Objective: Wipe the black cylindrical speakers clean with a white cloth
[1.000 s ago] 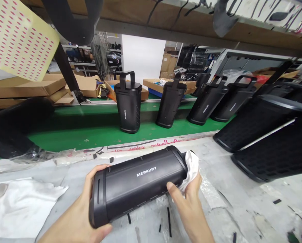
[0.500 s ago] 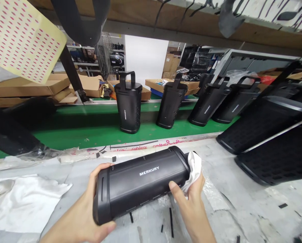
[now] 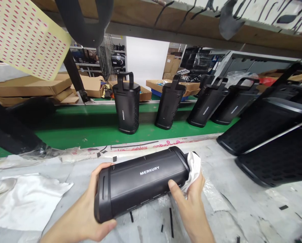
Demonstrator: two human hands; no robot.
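Black Merkury speaker (image 3: 143, 182) lying on its side on the scuffed grey bench (image 3: 242, 202), caught between both hands. Left hand (image 3: 90, 209) is wrapped around its near end, thumb underneath. Right hand (image 3: 191, 199) presses a white cloth (image 3: 194, 167) against the far end, fingers closed on it. Beyond the knuckles, more upright speakers (image 3: 127, 104) stand on the green belt (image 3: 90, 131).
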